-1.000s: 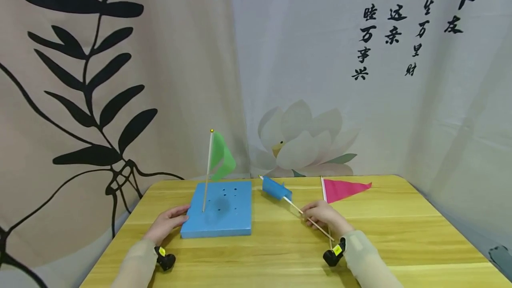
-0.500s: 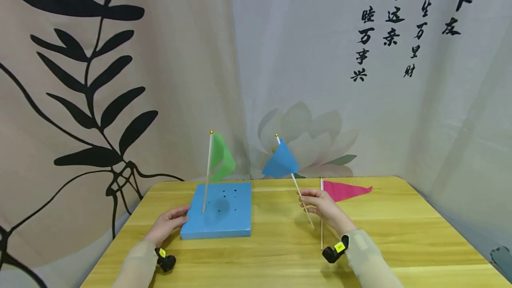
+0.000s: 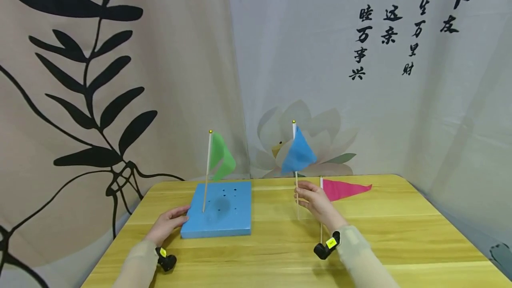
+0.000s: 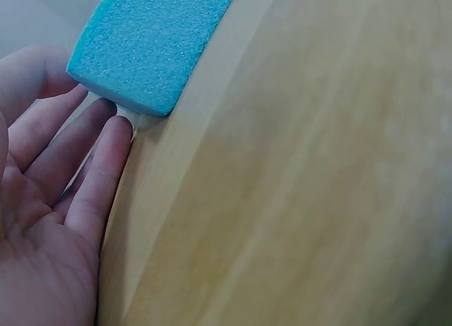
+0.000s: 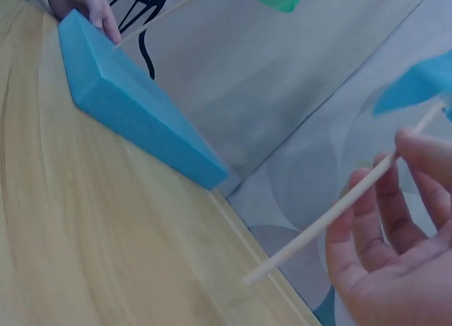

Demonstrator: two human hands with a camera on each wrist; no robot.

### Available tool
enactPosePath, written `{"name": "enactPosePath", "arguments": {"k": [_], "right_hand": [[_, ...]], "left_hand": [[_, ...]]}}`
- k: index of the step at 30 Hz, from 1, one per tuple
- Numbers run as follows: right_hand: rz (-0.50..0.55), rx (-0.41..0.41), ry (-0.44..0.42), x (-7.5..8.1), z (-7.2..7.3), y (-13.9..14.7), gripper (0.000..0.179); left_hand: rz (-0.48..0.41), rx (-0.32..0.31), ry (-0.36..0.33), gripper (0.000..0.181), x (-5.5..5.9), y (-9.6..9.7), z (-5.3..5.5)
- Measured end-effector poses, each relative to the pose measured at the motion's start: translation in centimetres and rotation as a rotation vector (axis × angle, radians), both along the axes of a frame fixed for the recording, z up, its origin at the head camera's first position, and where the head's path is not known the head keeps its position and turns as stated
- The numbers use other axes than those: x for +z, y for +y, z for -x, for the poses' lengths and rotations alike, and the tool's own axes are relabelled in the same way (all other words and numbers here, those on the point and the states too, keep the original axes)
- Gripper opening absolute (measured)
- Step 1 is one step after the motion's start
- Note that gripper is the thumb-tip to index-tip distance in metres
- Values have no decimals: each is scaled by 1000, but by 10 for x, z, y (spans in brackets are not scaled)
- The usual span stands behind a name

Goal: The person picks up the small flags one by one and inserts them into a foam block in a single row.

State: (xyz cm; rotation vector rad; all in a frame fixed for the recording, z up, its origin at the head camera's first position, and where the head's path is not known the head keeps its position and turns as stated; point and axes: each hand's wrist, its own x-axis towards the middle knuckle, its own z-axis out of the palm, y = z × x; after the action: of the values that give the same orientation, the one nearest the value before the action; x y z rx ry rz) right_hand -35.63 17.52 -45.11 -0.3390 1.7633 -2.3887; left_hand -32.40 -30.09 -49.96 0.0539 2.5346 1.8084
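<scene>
My right hand (image 3: 318,201) pinches the thin wooden stick of a small blue flag (image 3: 299,152), which stands nearly upright with a gold bead on top. In the right wrist view the bare lower end of the stick (image 5: 304,236) sticks out below the fingers, above the table. My left hand (image 3: 165,226) touches the left edge of a blue foam block (image 3: 236,223), its fingers loosely extended along the side. A green flag (image 3: 222,157) stands in the block's left part, leaning slightly. Several small holes dot the block's top.
On the wooden table (image 3: 264,266), a pink pennant (image 3: 344,190) lies on the right, its stick partly behind my right wrist. A printed curtain (image 3: 192,57) hangs behind the table's far edge. Each wrist wears a small black camera (image 3: 166,261).
My right hand has raised the blue flag from lying slanted to nearly upright, its top swinging up and right. The pink pennant, the block and my left hand stay in place.
</scene>
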Motion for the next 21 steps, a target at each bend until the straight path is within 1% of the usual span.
{"name": "enactPosePath", "arguments": {"k": [2,5,7,9,12,15,21], "right_hand": [[61,9,-25,1,0,-5,14],[166,44,-69,2,1,-11,21],[223,85,-79,1,1,-14,27],[254,125,-70,0,2,-16,32],[289,187,-38,-2,2,-20,36],[311,231,-13,-4,3,-23,37],[315,280,18,-3,3,-29,34]], "left_hand": [[3,-3,6,56,0,-1,-1],[5,-5,9,56,0,-1,-1],[5,-4,8,56,0,-1,-1],[4,-3,8,56,-1,-1,-1],[3,-3,9,56,-1,0,-1],[5,-3,9,55,-1,0,-1],[8,1,5,55,1,-1,-2]]}}
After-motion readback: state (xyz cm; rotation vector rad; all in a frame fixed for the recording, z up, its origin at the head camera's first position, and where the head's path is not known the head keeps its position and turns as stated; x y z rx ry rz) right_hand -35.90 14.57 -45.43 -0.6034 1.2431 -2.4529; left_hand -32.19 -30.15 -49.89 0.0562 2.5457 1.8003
